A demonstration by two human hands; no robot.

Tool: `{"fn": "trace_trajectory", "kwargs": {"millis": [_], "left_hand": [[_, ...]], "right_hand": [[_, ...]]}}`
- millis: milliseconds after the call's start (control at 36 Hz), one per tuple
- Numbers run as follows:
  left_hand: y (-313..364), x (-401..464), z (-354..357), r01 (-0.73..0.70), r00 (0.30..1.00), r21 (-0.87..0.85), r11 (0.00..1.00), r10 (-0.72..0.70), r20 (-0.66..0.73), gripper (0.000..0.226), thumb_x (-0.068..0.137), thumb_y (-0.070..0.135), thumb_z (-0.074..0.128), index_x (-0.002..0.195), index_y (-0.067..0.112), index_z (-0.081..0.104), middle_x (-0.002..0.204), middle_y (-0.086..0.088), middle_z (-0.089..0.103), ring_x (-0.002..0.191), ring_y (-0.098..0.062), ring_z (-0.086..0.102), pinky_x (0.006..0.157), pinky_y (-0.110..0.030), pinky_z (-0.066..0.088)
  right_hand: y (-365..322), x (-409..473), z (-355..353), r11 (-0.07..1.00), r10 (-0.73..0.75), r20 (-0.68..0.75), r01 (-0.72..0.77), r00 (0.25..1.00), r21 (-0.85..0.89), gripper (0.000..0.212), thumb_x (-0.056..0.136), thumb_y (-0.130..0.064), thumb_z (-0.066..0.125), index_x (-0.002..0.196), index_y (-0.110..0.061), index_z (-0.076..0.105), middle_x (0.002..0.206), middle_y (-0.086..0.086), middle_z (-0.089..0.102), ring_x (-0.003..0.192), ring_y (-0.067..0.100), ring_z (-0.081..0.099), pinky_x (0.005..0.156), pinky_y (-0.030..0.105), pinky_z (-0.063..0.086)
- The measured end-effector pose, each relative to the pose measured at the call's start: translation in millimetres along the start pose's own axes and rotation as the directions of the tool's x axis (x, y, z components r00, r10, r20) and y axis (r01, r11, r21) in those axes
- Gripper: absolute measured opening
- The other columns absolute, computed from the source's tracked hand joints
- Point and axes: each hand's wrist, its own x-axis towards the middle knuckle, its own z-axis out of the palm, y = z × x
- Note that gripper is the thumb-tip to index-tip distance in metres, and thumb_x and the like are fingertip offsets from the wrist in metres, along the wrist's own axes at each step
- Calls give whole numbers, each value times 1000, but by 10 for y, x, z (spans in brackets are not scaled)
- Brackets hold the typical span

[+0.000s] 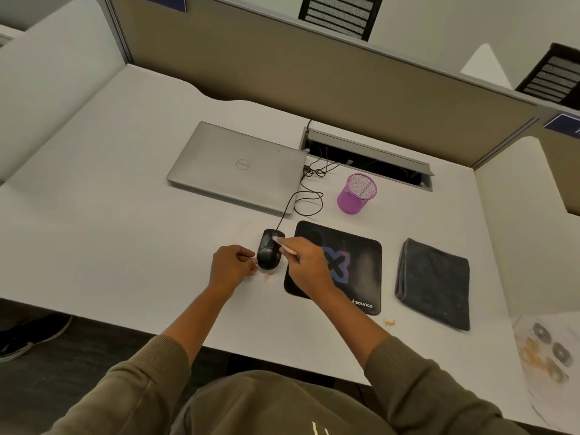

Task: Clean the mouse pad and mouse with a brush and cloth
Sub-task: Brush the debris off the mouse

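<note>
A black wired mouse [268,254] lies on the white desk just left of the black mouse pad [354,262]. My right hand [309,265] holds a small pale brush [284,244] whose bristles touch the top front of the mouse. My left hand [233,263] rests at the mouse's left rear edge, fingers curled and touching it. A folded dark grey cloth [434,282] lies to the right of the pad.
A shut silver laptop [238,166] lies behind the mouse. A purple mesh cup [357,193] stands behind the pad, the mouse cable [309,196] looping beside it. Orange crumbs [389,323] dot the desk near its front edge. Paper with discs [549,353] lies at far right.
</note>
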Motion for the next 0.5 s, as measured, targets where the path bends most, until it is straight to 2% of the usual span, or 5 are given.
{"fn": "trace_trajectory", "kwargs": {"millis": [83, 167, 333, 500], "left_hand": [[3, 8, -18, -4, 1000, 1, 1000, 4, -4, 15, 86, 1, 83, 94, 13, 78, 83, -9, 79, 73, -21, 79, 84, -44, 66], [21, 8, -26, -20, 1000, 17, 1000, 20, -6, 15, 87, -1, 80, 96, 12, 78, 82, -8, 78, 70, -18, 79, 81, -41, 66], [14, 27, -48, -51, 999, 67, 996, 51, 2, 14, 89, 1, 79, 99, 11, 79, 82, -4, 78, 69, -14, 77, 80, -34, 65], [10, 48, -52, -55, 999, 84, 995, 54, 4, 13, 89, 2, 80, 99, 11, 79, 82, -3, 78, 69, -13, 77, 79, -31, 65]], "right_hand": [[-13, -155, 68, 997, -44, 68, 48, 997, -53, 41, 100, -2, 62, 139, -15, 68, 135, 1, 70, 125, 12, 62, 111, 28, 50], [-10, -402, 117, 989, -107, 115, 117, 988, -86, 46, 95, 4, 64, 139, -11, 66, 138, 4, 65, 125, 17, 63, 109, 31, 52], [94, -799, 216, 969, -179, 251, 215, 951, -122, 44, 101, -12, 67, 145, -15, 63, 147, 4, 61, 129, 21, 63, 105, 30, 56], [42, -752, 144, 973, -184, 189, 206, 965, -105, 44, 98, -6, 70, 141, -12, 66, 141, 5, 65, 126, 20, 64, 104, 31, 57]]}}
